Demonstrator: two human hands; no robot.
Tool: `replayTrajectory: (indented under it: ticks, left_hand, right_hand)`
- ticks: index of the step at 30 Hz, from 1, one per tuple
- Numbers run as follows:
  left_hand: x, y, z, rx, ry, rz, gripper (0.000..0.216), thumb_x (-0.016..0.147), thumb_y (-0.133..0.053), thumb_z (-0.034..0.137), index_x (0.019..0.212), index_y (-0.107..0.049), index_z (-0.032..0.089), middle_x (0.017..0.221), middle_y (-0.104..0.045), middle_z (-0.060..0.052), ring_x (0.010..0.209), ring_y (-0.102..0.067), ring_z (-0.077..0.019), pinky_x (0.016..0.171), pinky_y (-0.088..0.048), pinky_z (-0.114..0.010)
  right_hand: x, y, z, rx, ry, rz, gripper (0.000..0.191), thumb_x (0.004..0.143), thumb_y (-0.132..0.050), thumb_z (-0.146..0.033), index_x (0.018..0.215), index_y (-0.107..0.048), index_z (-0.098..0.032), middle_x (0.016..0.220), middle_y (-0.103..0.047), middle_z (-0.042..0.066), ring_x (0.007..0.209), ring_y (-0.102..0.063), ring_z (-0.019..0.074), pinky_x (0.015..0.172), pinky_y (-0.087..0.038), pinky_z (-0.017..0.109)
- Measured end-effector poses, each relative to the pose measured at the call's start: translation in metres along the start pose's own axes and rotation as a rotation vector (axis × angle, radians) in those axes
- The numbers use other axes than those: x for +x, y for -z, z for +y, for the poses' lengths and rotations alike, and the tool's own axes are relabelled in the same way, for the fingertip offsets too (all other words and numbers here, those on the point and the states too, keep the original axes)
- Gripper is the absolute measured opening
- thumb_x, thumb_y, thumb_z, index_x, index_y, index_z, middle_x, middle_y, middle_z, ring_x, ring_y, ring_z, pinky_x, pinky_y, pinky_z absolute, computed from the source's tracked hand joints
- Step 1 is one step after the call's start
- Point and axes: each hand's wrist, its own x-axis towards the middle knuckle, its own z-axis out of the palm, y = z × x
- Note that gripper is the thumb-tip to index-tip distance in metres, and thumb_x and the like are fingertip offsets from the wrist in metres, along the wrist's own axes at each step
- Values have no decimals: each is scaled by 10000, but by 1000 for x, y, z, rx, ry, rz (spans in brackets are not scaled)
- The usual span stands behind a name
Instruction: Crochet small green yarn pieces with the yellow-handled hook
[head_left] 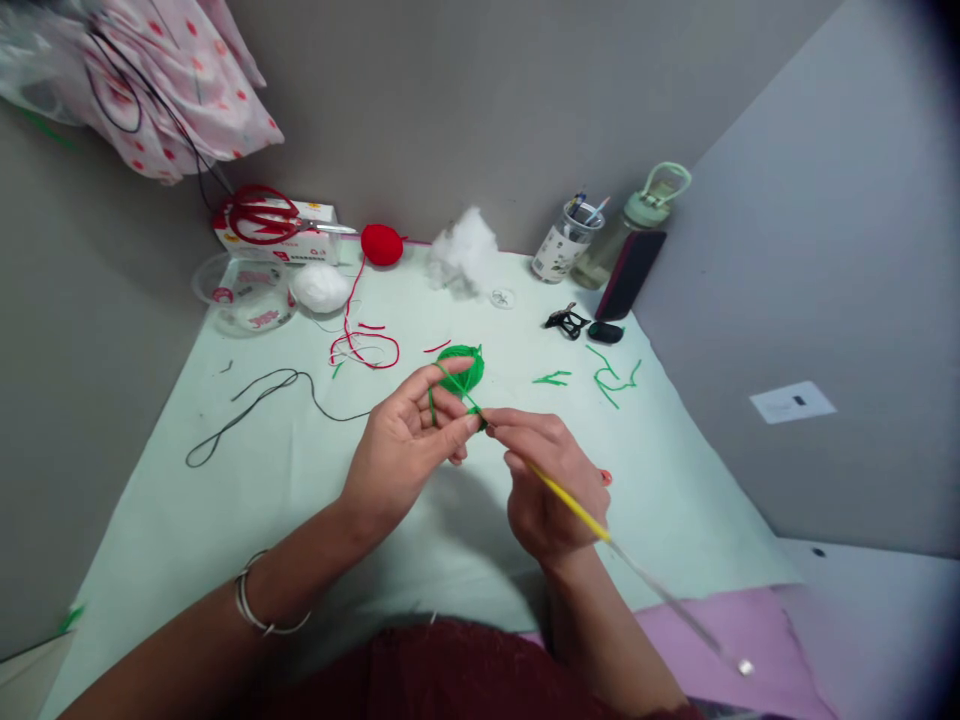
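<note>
Green yarn runs over the fingers of my left hand (405, 430), whose thumb and fingertips pinch a small green crocheted piece (481, 422). In my right hand (551, 480) is a crochet hook with a yellow grip (570, 500); its pale shaft slants back toward the lower right. The hook's tip meets the green piece between both hands, mostly hidden by fingers. Just behind my left fingertips lies a ball of green yarn (463, 368), partly covered by them.
At the back are red scissors (262, 215) on a box, a clear plastic tub (251, 300), white yarn (321, 288), red yarn (382, 245), white stuffing (463, 250), a pen jar (559, 245) and a bottle (619, 235). Green yarn scraps (615, 378) and a black cord (255, 400) lie around.
</note>
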Motion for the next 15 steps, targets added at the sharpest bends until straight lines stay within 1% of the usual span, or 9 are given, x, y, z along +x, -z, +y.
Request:
replayTrajectory:
  ticks: [3,4,6,9,11,12,13,14,15]
  left_hand:
    - [-1,-1,0,-5,-11,13,523,787,-819,110,1282,-677,200,764,-620,72,621,-602,-72,628,-544,-195]
    - [-1,-2,0,-10,-18,19,520,785,-822,109,1277,-677,197,761,-618,72,622,-598,-71,627,-540,-193]
    - [-1,-3,-1,-26,-22,33,514,777,-831,109,1261,-676,190,748,-614,72,612,-583,-68,611,-525,-186]
    - [-1,-4,-4,-94,15,11,511,771,-852,138,1249,-680,183,751,-620,65,583,-560,-60,569,-487,-178]
    - [0,-3,-4,-203,104,-55,487,801,-850,210,1258,-684,174,721,-607,61,540,-525,-51,530,-449,-176]
    - [0,-1,-4,-267,169,-95,471,824,-839,253,1261,-688,164,675,-578,65,514,-491,-47,512,-425,-173]
    - [1,0,-3,-326,235,-132,459,843,-827,285,1262,-692,152,625,-538,74,491,-449,-41,495,-397,-167]
    - [1,2,-2,-372,291,-156,451,854,-819,299,1260,-698,143,579,-488,85,474,-404,-36,482,-368,-161]
    - [2,4,0,-401,327,-166,443,859,-815,297,1257,-705,136,550,-442,96,465,-362,-31,472,-340,-154]
  right_hand:
    - [3,1,1,115,-103,36,260,1031,-522,-132,1178,-702,-248,964,-797,60,874,-772,204,715,-648,371]
    - [3,1,1,125,-116,33,271,1031,-516,-124,1185,-699,-251,960,-796,55,862,-768,201,716,-647,372]
    - [1,1,3,67,-88,-16,283,1021,-534,-111,1206,-695,-250,993,-794,62,881,-762,201,731,-646,368]
    - [-6,0,4,-161,43,-70,336,962,-630,-70,1246,-711,-230,1081,-782,93,953,-749,211,764,-646,350]
    - [-11,-2,4,-291,140,-83,429,904,-698,-34,1289,-715,-221,1128,-766,104,1000,-742,221,783,-649,338]
    - [-12,-3,3,-315,164,-72,466,889,-714,-24,1307,-714,-229,1147,-758,102,1017,-740,225,792,-650,341]
    - [-12,-3,3,-310,161,-55,483,889,-717,-26,1317,-713,-250,1164,-752,95,1026,-739,226,796,-651,347]
    - [-11,-3,2,-272,126,-35,474,905,-705,-40,1316,-713,-275,1170,-750,85,1022,-740,223,796,-652,356]
    - [-9,-3,1,-206,57,-6,439,933,-676,-58,1298,-720,-297,1151,-755,71,994,-744,215,789,-652,365]
